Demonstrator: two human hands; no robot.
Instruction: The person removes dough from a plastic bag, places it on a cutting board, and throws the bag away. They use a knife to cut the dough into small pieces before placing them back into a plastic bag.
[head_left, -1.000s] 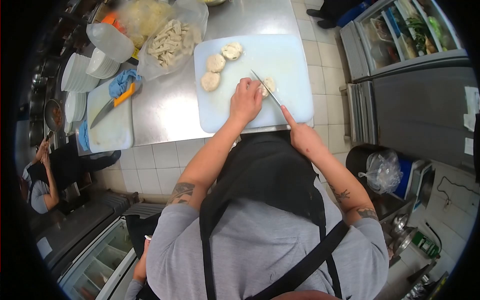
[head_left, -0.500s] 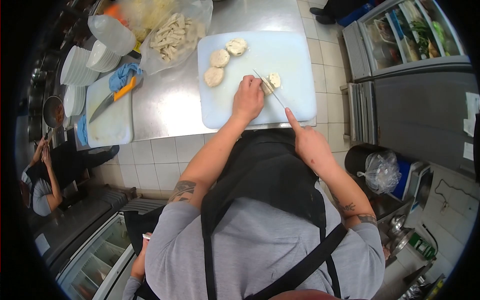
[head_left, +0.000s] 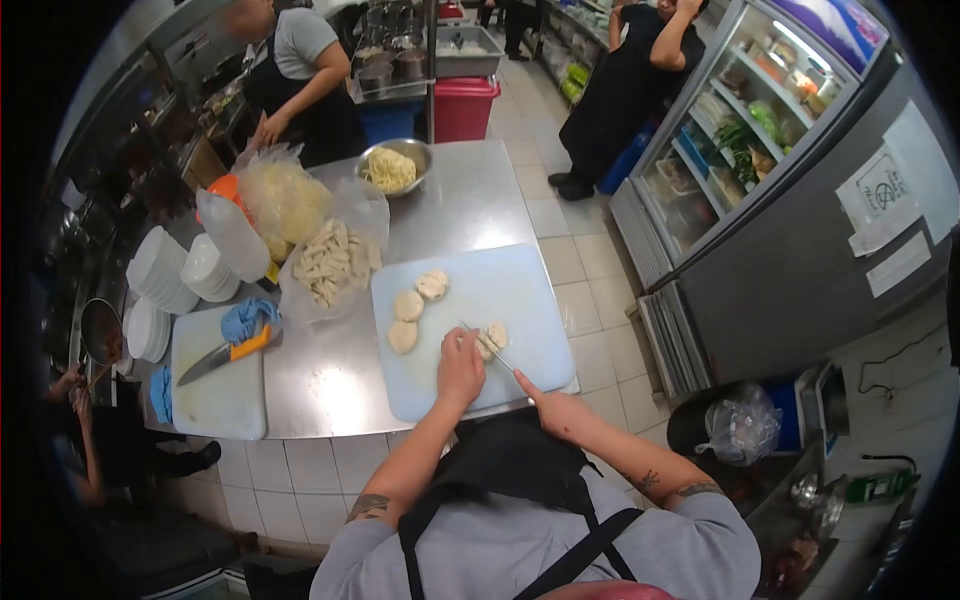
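Observation:
On the pale blue cutting board [head_left: 520,280], my left hand [head_left: 461,368] has its fingers curled over a pale round piece [head_left: 487,348], holding it against the board. My right hand [head_left: 556,408] grips a knife [head_left: 500,360], its index finger stretched along the top of the blade. The blade lies across the piece, just right of my left fingertips. A cut slice [head_left: 497,332] rests beyond the blade. Three whole round pieces [head_left: 408,305] sit near the board's upper left, touching or close together.
A bag of pale strips [head_left: 330,262], a bowl of noodles [head_left: 390,170] and stacked white bowls [head_left: 160,270] stand on the steel table. At left, an orange-handled knife [head_left: 232,352] lies on a second board [head_left: 218,400]. Other people stand beyond the table and at left.
The view has tilted upward, bringing the noodle bowl and people beyond the table into sight. Both hands remain at the piece with the knife; the blade's position on it differs little.

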